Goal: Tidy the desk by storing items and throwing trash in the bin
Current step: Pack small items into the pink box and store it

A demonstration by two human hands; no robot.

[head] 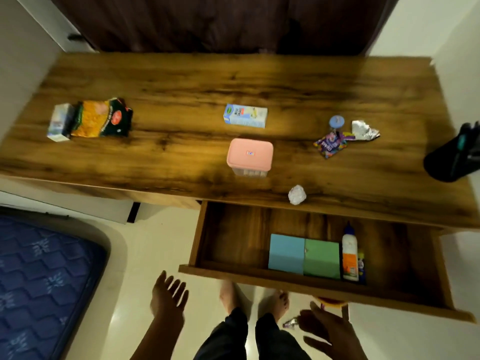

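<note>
Fingers (179, 287) spread, both hands empty; two drawer (233, 242) notepads.

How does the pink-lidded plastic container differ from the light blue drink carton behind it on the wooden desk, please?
The pink-lidded plastic container stands upright on its base, while the light blue drink carton lies flat on its side. The container has a plain pink lid with rounded corners and one small label; the carton is sharp-edged and covered in printing. The container's walls look translucent; the carton is opaque. Both rest untouched near the middle of the wooden desk.
</note>
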